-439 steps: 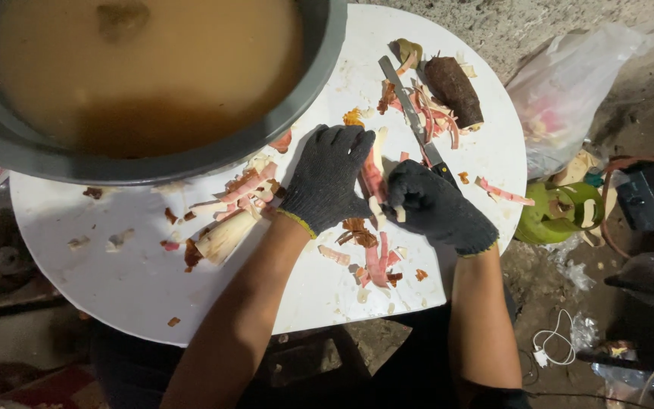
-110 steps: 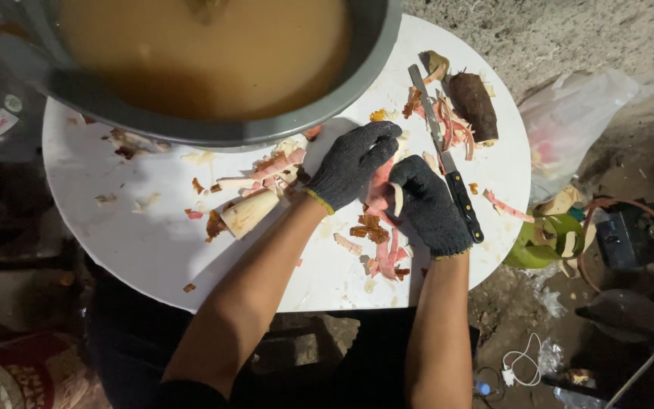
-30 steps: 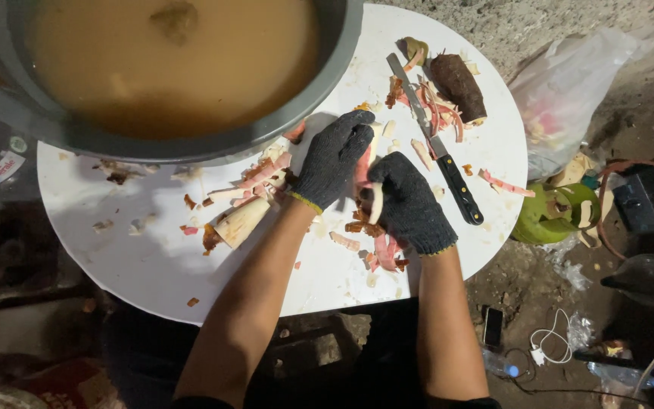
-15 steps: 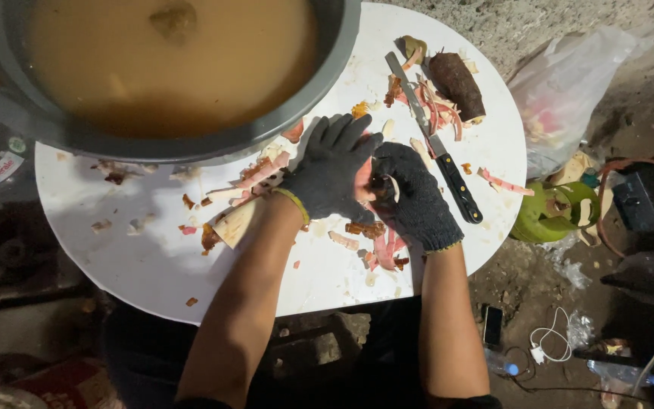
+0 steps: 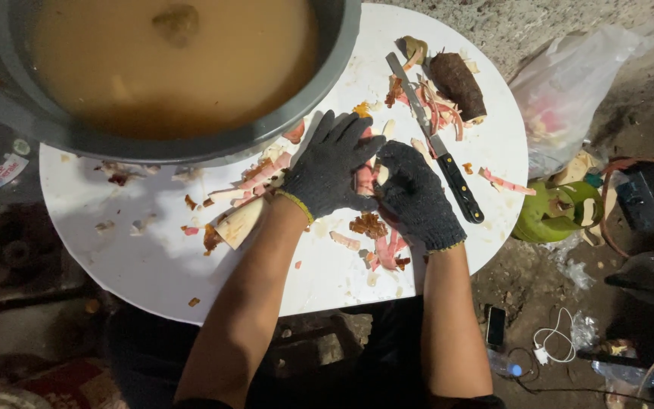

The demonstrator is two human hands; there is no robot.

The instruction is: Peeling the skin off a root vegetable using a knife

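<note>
Since half a second ago the hands barely shifted: left hand (image 5: pixel 327 174) and right hand (image 5: pixel 416 195) both pinch a pink stalk piece (image 5: pixel 365 179).

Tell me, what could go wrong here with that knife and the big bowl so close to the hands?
The knife lies bare on the white table right beside the right hand; a careless reach might meet the blade. The big basin of brown liquid sits just above the left hand, so a bump could slosh it. Peels near the table's edge may slide off.
</note>
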